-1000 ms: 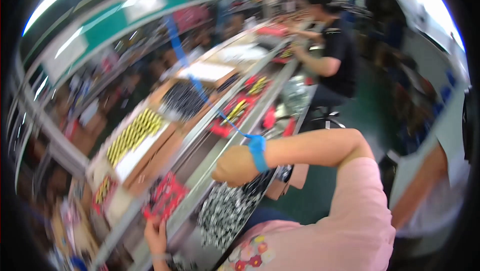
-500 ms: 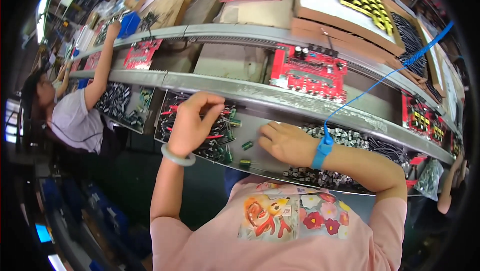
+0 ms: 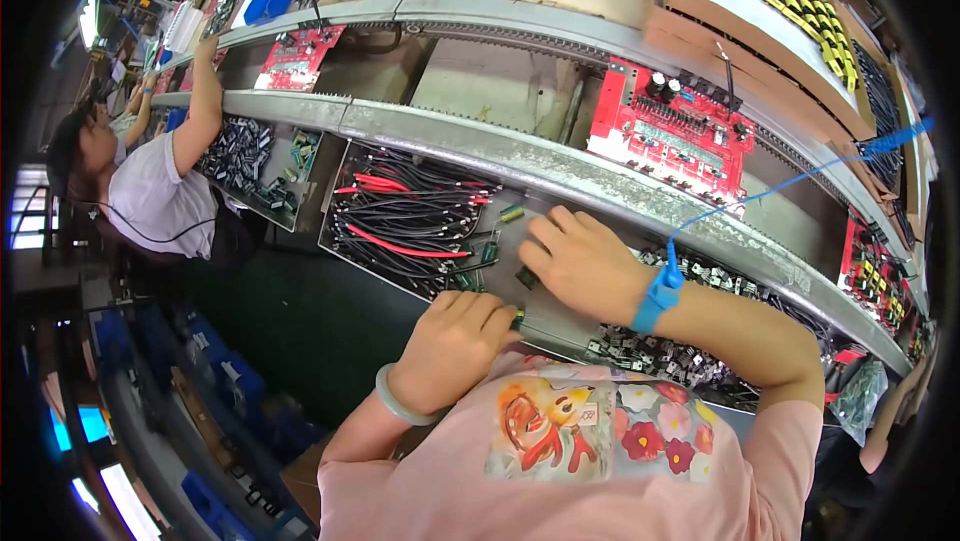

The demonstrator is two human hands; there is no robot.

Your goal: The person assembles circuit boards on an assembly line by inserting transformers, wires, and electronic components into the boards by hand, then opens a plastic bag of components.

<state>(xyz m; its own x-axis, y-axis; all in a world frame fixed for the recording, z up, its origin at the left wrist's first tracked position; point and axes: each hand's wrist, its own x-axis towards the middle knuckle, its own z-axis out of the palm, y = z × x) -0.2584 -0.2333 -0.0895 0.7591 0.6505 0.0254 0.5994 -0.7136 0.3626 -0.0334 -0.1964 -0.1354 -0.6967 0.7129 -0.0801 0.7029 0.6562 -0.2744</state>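
My left hand [image 3: 455, 349] is low at the tray's near edge, fingers curled together. At its fingertips is a small green capacitor [image 3: 517, 320], its thin wire lead pointing right. My right hand [image 3: 590, 263], with a blue wrist strap [image 3: 657, 301], hovers over the metal tray [image 3: 560, 326], fingers bent downward; what they hold, if anything, is hidden. Just below those fingers is another dark green capacitor [image 3: 527, 278]. A green-and-yellow capacitor [image 3: 512, 213] lies beyond, near black and red wires [image 3: 405, 206] in the tray's left part.
Small black-and-silver components [image 3: 650, 353] fill the tray's right side. Beyond the metal rail [image 3: 480, 153] sits a red circuit board [image 3: 672, 136]; another board [image 3: 300, 56] is further left. A blue cord [image 3: 770, 179] runs from my strap rightward. A co-worker [image 3: 150, 181] works at left.
My left hand has come down from above the wires to the near edge, where a capacitor is now at its fingertips. My right hand stays over the tray. The whole view has shifted.
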